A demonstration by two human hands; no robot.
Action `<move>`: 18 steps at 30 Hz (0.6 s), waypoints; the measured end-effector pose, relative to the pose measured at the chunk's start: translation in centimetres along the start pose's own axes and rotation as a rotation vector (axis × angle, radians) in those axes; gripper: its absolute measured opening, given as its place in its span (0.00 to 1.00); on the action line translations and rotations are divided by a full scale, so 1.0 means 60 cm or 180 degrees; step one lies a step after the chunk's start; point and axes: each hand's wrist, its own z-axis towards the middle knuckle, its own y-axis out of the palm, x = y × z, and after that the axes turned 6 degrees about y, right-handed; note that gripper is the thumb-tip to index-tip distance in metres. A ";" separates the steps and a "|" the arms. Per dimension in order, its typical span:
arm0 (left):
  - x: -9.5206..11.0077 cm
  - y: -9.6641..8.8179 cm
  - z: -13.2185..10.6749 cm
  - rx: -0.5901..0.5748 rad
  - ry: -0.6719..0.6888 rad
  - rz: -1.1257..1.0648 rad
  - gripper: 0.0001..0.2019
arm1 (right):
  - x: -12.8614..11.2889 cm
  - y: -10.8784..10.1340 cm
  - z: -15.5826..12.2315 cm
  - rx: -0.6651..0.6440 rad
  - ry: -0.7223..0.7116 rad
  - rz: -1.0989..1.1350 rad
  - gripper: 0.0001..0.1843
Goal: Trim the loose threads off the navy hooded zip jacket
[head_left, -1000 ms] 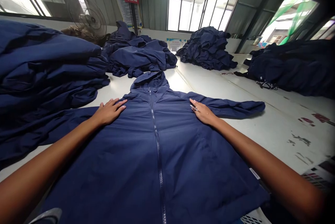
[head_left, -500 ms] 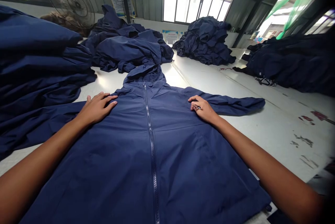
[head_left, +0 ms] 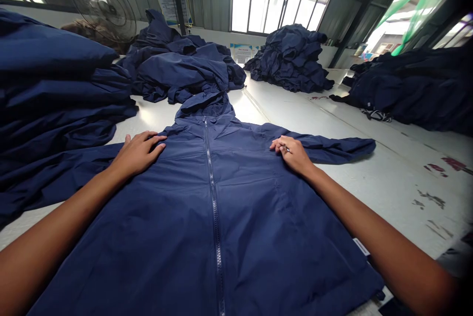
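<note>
A navy hooded zip jacket (head_left: 258,217) lies flat and smooth, sleeves outstretched, at the centre of the white desk (head_left: 388,193). The left hand (head_left: 136,154) presses one shoulder with fingers (head_left: 153,139) spread; the right hand (head_left: 291,154) rests on the other, fingers (head_left: 279,144) pressed together.

Both bare arms reached forward and inward from the lower corners of the view, the left forearm (head_left: 62,212) and the right forearm (head_left: 377,227) angling toward each other without meeting. The left hand (head_left: 137,153) lay palm down, wrist low, its fingers (head_left: 151,140) spread a little and gently curved, pointing inward. The right hand (head_left: 291,154) sat well apart at about the same height, palm down too, with its fingers (head_left: 279,144) drawn closer together and curled inward. Whether those fingers were pinching anything, I could not tell.
</note>
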 end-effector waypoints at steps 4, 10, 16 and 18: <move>-0.001 0.006 0.003 0.0028 0.0057 -0.0002 0.30 | -0.032 -0.021 -0.007 -0.0348 0.0026 0.0221 0.22; 0.001 0.008 0.002 -0.0005 0.0055 -0.0007 0.30 | -0.041 -0.101 -0.006 -0.0569 0.0396 0.0418 0.16; 0.023 -0.014 0.000 -0.0324 0.0612 -0.0040 0.29 | -0.038 -0.080 -0.008 -0.0063 0.0281 0.0399 0.14; 0.034 -0.026 0.012 -0.0578 0.0827 -0.0125 0.27 | -0.052 -0.053 0.001 -0.0153 0.0200 0.0456 0.17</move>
